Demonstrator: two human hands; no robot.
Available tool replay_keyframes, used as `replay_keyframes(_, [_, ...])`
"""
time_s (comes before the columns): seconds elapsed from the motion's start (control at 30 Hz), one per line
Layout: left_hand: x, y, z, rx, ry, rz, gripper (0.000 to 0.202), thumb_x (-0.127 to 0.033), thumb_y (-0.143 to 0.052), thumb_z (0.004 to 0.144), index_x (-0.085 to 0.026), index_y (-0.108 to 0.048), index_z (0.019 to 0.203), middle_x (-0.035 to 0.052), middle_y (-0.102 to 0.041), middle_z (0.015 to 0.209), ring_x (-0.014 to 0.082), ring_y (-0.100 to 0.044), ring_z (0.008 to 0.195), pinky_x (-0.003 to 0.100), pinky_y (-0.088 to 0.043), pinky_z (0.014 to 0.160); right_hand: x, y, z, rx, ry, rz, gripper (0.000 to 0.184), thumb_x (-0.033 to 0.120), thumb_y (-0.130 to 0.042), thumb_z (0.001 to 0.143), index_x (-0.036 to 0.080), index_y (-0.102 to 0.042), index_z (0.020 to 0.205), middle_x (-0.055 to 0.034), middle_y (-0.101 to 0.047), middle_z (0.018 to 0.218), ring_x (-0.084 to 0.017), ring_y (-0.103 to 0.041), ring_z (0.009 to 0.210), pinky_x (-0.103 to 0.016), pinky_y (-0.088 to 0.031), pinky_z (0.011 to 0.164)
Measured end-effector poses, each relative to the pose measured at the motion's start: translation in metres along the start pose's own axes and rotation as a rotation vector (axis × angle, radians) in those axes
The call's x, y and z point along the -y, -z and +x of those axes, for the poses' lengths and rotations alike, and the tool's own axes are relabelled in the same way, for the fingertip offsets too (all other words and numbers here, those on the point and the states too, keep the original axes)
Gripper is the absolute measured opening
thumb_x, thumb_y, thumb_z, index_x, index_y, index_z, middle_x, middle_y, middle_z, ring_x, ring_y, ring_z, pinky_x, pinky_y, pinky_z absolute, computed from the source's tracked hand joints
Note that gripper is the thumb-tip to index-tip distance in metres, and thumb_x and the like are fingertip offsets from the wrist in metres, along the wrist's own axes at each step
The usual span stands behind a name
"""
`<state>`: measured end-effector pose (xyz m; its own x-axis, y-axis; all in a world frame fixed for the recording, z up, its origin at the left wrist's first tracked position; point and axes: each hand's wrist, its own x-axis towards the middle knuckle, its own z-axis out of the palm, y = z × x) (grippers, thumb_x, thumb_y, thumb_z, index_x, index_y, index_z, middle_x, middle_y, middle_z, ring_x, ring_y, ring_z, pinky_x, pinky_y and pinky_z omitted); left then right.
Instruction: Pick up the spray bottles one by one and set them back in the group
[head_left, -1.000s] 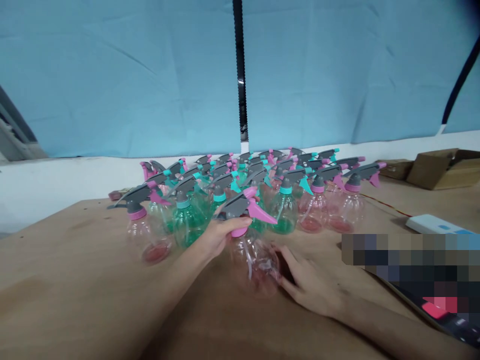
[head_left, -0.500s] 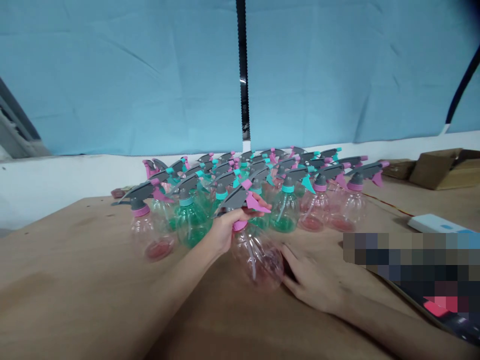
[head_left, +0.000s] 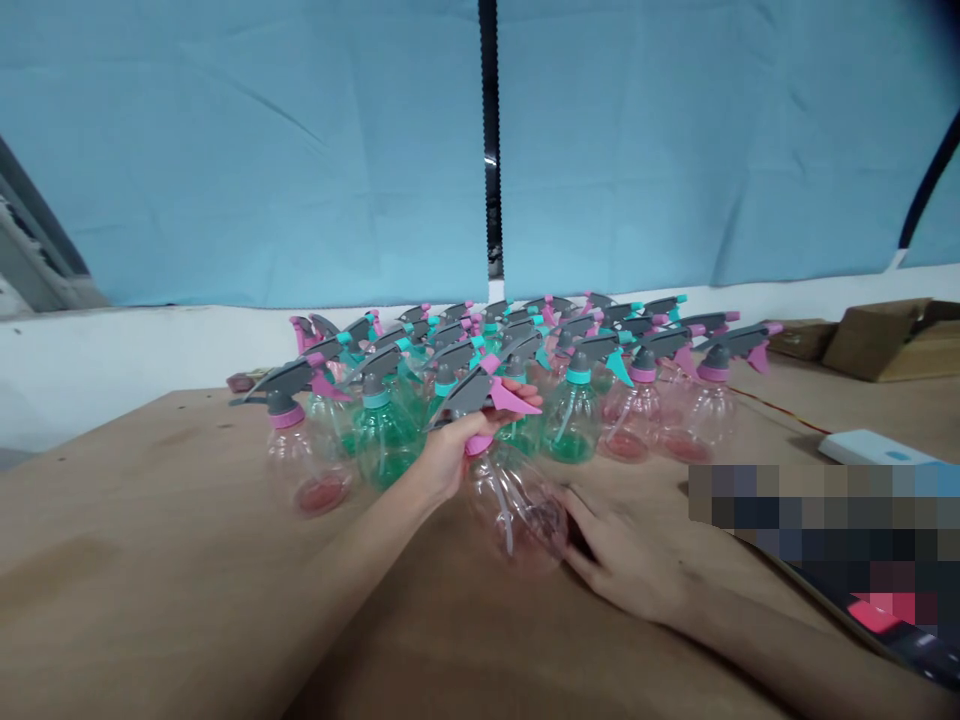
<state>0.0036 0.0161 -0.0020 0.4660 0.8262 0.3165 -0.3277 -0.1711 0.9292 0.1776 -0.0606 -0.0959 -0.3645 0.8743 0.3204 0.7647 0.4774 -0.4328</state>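
Observation:
A clear pink spray bottle [head_left: 517, 510] with a grey and pink trigger head tilts in front of me, its base toward the right. My left hand [head_left: 450, 455] is wrapped round its neck just under the head, with fingertips showing behind the pink trigger. At the base, my right hand [head_left: 622, 550] grips the bottle between thumb and fingers; some fingertips are hidden behind it. Just beyond stand green spray bottles [head_left: 386, 440] with turquoise collars. Another pink spray bottle [head_left: 307, 465] stands upright left of my left hand.
Several more pink and green spray bottles crowd the back of the wooden table [head_left: 150, 560]. At the right are an open cardboard box [head_left: 892, 340], a white device [head_left: 874, 447] with a thin cable, and a partly pixelated dark object [head_left: 825, 590]. A blue curtain [head_left: 300, 150] hangs behind.
The left fingertips have lifted slightly and show more behind the trigger. Both hands remain on the same bottle, which has barely moved. The view has shifted a little.

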Motion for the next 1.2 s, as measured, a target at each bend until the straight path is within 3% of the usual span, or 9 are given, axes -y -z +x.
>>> replay_keyframes(0.17, [-0.0007,-0.0012,0.0000,-0.007,-0.004,-0.021,0.038,-0.015,-0.048,0.056,-0.017,-0.066,0.089,0.0043,-0.069,0.087,0.0248,-0.060,0.096,0.038,-0.043,0.086,-0.0010,0.0009,0.0015,0.017,0.074,-0.030,0.042,0.014,-0.042,0.081,0.018,-0.047,0.122,-0.0102,-0.053,0.117,-0.022,-0.048,0.111,-0.040,-0.039,0.096])
replay_keyframes(0.77, [0.0001,-0.0045,-0.0030,-0.072,-0.023,0.030,0.026,-0.015,-0.049,0.052,-0.017,-0.065,0.073,0.0032,-0.065,0.069,0.0231,-0.061,0.084,0.033,-0.046,0.072,-0.0023,-0.0006,0.0013,-0.014,0.102,-0.067,0.045,0.014,-0.044,0.080,0.018,-0.047,0.125,-0.0093,-0.054,0.120,-0.022,-0.048,0.113,-0.041,-0.039,0.097])
replay_keyframes(1.2, [-0.0016,-0.0028,-0.0043,0.007,-0.036,0.028,0.033,-0.016,-0.051,0.059,-0.018,-0.066,0.088,0.0035,-0.069,0.082,0.0239,-0.060,0.094,0.037,-0.045,0.081,-0.0020,0.0007,0.0018,-0.012,0.112,-0.023,0.046,0.015,-0.045,0.080,0.022,-0.046,0.126,-0.0077,-0.055,0.119,-0.023,-0.049,0.112,-0.042,-0.040,0.096])
